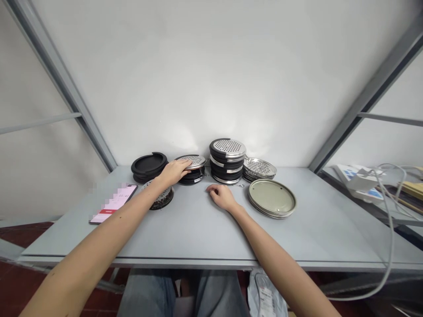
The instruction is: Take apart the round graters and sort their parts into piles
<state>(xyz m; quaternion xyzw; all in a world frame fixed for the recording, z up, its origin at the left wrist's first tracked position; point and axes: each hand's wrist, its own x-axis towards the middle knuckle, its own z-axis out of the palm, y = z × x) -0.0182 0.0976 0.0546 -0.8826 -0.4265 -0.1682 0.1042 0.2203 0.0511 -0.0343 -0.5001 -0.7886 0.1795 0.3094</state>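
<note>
My left hand (pixel 174 172) reaches to a short stack of round perforated metal discs with black rims (pixel 195 161). Its fingers lie stretched over the left edge of the top disc. On the table in front of a taller stack of the same discs (pixel 228 149) rests my right hand (pixel 222 197), fingers curled in, with nothing seen in them. Under my left forearm sits a partly hidden perforated disc stack with a dark edge (pixel 164 200). Beside my right hand are olive-coloured round plates (pixel 272 197), piled up.
Black round rings or trays (pixel 149 165) are stacked at the back left, near a phone (pixel 114 204). Shiny perforated discs (pixel 260 168) stand behind the olive plates. A white cable (pixel 391 237) hangs at the right. Grey frame posts (pixel 366 92) flank the table.
</note>
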